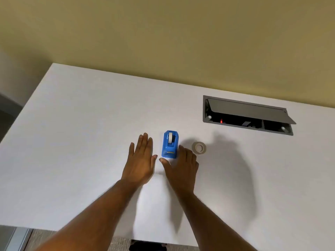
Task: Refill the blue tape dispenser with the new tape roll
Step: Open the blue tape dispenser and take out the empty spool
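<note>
The blue tape dispenser (170, 144) stands upright on the white desk (81, 124), with a pale roll or core showing in its top slot. A clear tape roll (199, 147) lies flat on the desk just to its right. My left hand (141, 160) hovers flat to the left of the dispenser, fingers straight and slightly apart, holding nothing. My right hand (183, 166) is spread just below and right of the dispenser, its thumb near the dispenser's front end and its fingers between dispenser and roll. Neither hand grips anything.
A grey cable hatch (248, 115) with its lid propped open is sunk into the desk at the back right. An olive wall (163, 42) runs behind the desk. The desk's near edge lies at the bottom, with floor below.
</note>
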